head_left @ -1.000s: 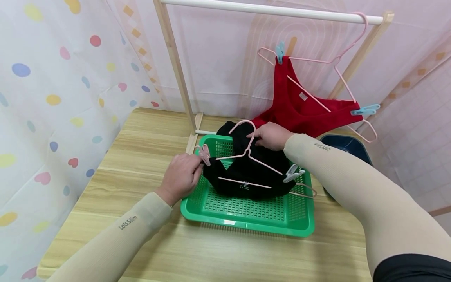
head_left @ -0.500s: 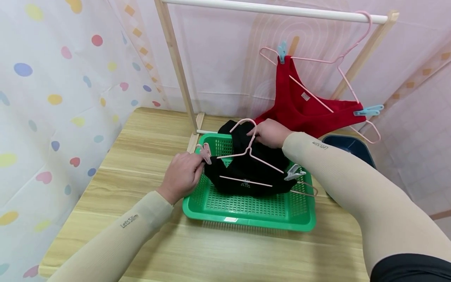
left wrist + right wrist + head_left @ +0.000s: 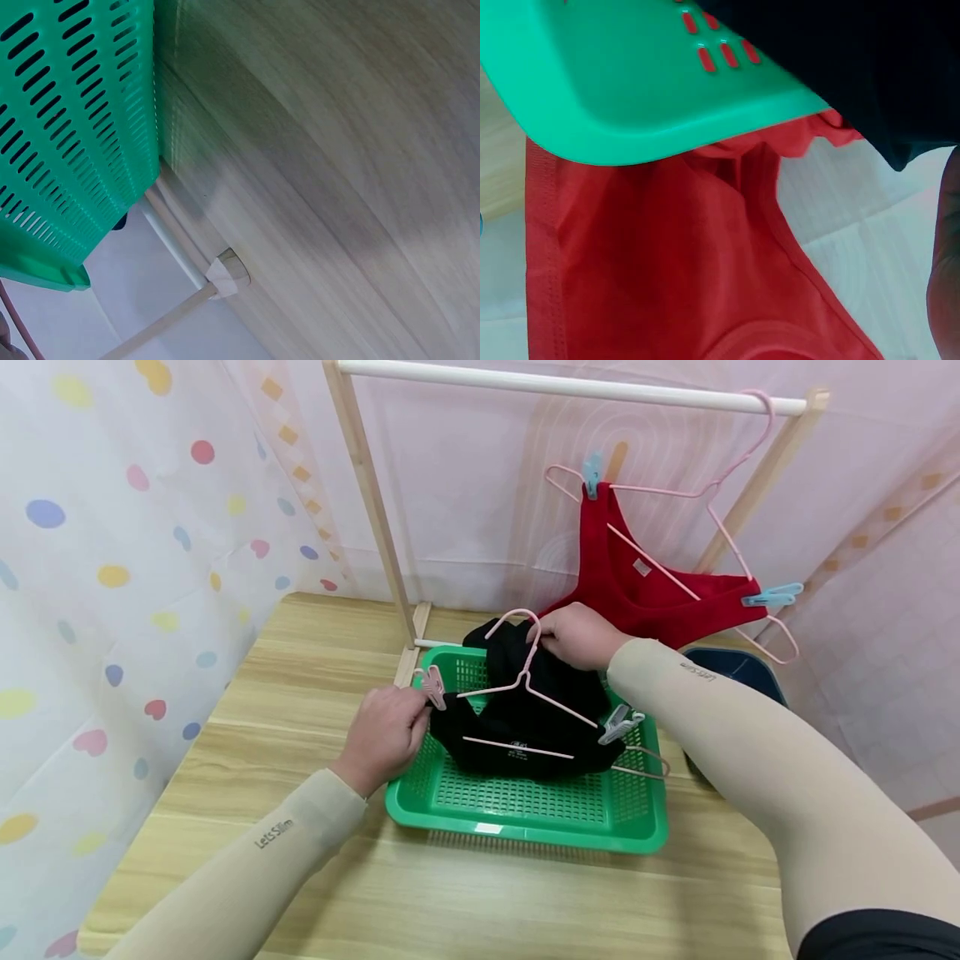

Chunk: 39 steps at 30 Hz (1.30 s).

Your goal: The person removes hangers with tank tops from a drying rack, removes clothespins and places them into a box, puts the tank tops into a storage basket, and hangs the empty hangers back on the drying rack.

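A black top (image 3: 517,764) hangs from a pink hanger (image 3: 487,692) over the green basket (image 3: 525,833), part of it bunched inside. A pink clip (image 3: 433,687) and a grey clip (image 3: 621,724) pin its shoulders to the hanger. My left hand (image 3: 384,735) grips the hanger's left end, which the fingers hide. Beside the hook, my right hand (image 3: 581,637) pinches the black cloth at the basket's far side; its fingertips are partly behind the hanger. In the right wrist view, dark cloth (image 3: 877,67) and part of my hand (image 3: 945,277) show at the right.
Behind the basket, a red tank top (image 3: 637,597) hangs by blue clips (image 3: 772,596) from another pink hanger on the white rail (image 3: 562,387). A wooden post (image 3: 371,493) rises behind the basket's left side. A dark blue basin (image 3: 738,668) lies partly under my right arm.
My right hand and the black cloth it pinches have risen slightly. The basket's front rim appears a little higher in the head view. The left hand keeps its hold with hardly any movement.
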Each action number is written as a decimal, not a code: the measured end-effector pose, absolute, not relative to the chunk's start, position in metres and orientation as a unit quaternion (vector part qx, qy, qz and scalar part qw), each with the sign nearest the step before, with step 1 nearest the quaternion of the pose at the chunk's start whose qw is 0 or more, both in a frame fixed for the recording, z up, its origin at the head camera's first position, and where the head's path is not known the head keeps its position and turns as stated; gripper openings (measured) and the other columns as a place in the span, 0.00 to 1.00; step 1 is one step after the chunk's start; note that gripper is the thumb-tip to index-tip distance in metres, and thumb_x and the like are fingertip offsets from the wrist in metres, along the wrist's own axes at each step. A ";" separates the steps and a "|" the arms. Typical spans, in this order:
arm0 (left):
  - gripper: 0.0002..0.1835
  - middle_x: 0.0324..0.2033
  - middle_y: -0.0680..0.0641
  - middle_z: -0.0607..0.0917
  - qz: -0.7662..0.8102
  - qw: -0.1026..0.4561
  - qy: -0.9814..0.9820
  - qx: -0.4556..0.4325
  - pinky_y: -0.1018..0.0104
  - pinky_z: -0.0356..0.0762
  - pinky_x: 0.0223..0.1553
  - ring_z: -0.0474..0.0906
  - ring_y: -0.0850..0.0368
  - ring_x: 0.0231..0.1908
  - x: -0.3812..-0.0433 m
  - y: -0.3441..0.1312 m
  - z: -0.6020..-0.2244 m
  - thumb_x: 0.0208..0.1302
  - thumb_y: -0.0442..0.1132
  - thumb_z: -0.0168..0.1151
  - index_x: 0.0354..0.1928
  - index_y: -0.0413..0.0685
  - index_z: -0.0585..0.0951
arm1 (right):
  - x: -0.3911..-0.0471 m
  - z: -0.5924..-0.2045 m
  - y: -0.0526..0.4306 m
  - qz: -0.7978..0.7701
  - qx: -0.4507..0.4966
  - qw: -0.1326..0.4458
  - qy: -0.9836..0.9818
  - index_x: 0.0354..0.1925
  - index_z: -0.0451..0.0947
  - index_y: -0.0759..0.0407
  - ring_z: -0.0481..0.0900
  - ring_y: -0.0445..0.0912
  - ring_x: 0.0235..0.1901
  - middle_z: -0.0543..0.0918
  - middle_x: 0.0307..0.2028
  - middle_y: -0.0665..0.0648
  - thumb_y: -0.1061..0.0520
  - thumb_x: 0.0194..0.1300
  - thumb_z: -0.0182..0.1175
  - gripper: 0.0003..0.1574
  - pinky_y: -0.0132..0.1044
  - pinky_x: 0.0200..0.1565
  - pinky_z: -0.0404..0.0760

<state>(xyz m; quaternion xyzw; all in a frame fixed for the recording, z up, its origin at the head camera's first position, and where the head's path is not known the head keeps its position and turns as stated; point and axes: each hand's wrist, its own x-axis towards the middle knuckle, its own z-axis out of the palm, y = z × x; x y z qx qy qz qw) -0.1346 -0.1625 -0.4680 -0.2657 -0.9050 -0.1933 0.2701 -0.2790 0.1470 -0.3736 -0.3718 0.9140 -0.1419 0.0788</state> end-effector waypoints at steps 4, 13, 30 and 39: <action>0.09 0.23 0.47 0.81 -0.190 0.270 -0.907 -0.261 0.53 0.66 0.27 0.73 0.47 0.23 -0.134 -0.163 -0.468 0.72 0.38 0.57 0.31 0.46 0.77 | -0.272 -0.363 0.149 -0.152 -0.373 0.079 0.912 0.52 0.90 0.53 0.87 0.52 0.51 0.91 0.51 0.56 0.62 0.74 0.61 0.15 0.49 0.62 0.81; 0.10 0.23 0.47 0.80 -0.187 0.283 -0.903 -0.263 0.53 0.65 0.27 0.73 0.46 0.24 -0.134 -0.164 -0.469 0.73 0.38 0.55 0.30 0.45 0.76 | -0.253 -0.346 0.157 -0.176 -0.370 0.110 0.906 0.53 0.90 0.51 0.85 0.48 0.47 0.92 0.49 0.53 0.63 0.72 0.64 0.16 0.48 0.59 0.82; 0.10 0.24 0.47 0.82 -0.185 0.291 -0.900 -0.266 0.53 0.66 0.28 0.74 0.45 0.25 -0.133 -0.166 -0.471 0.73 0.38 0.53 0.33 0.44 0.78 | -0.234 -0.360 0.166 -0.123 -0.378 0.236 0.887 0.51 0.90 0.49 0.82 0.45 0.44 0.91 0.50 0.51 0.63 0.73 0.63 0.15 0.46 0.57 0.83; 0.06 0.25 0.47 0.83 -0.191 0.300 -0.894 -0.274 0.54 0.66 0.28 0.74 0.46 0.25 -0.135 -0.165 -0.471 0.71 0.37 0.56 0.35 0.44 0.79 | -0.236 -0.361 0.167 -0.125 -0.349 0.222 0.902 0.52 0.88 0.50 0.82 0.47 0.46 0.90 0.49 0.52 0.56 0.73 0.67 0.11 0.47 0.59 0.82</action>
